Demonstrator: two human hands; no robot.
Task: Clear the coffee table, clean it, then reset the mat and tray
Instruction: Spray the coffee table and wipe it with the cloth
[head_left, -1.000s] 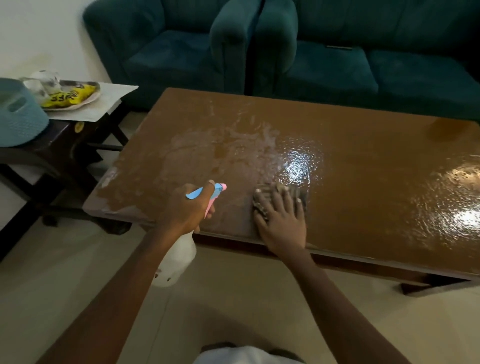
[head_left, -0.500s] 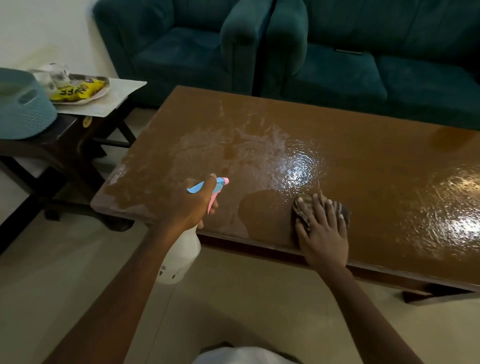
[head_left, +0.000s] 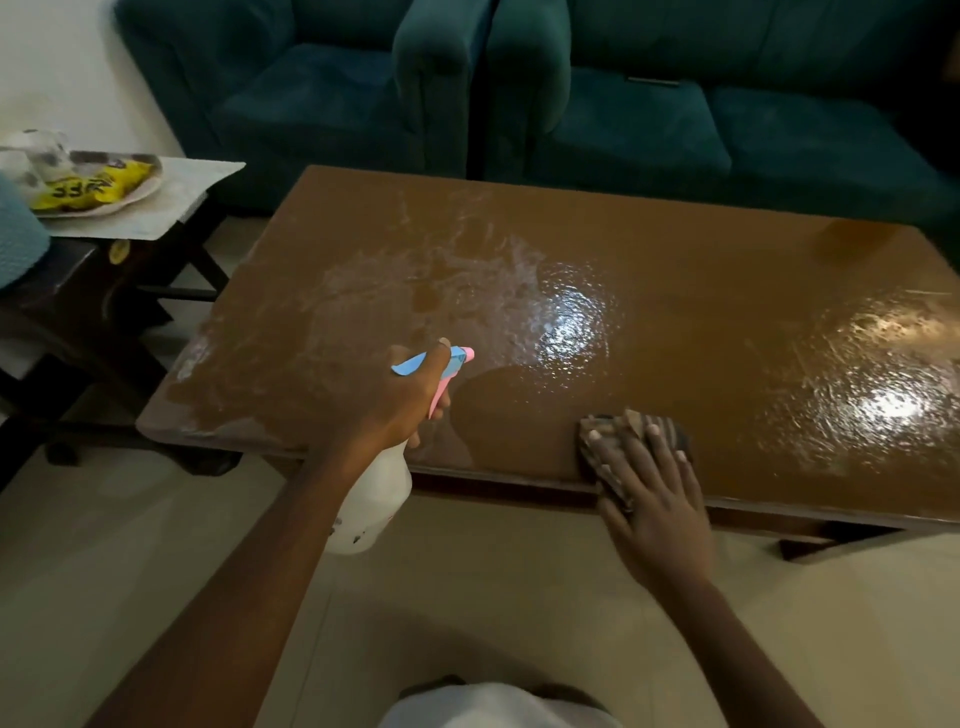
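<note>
Pale floor tiles (head_left: 519, 571) run up to a wet brown surface (head_left: 727, 322) mid-wipe.

Nearest, the right hand (head_left: 654, 499) lies flat and open on a dark cloth (head_left: 631, 431) at the surface's front edge, while the left hand (head_left: 400, 405) is clenched around a white spray bottle (head_left: 374, 499) with a blue and pink trigger. Soapy streaks spread across the left half. Farther left, a side table (head_left: 62, 291) carries a pale mat (head_left: 182, 197) and a tray (head_left: 104, 182); teal sofas (head_left: 675, 130) stand behind.

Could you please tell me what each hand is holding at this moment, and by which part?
The left hand grips the spray bottle at its neck, below the trigger head. The right hand presses flat on the cloth, not gripping it.
</note>
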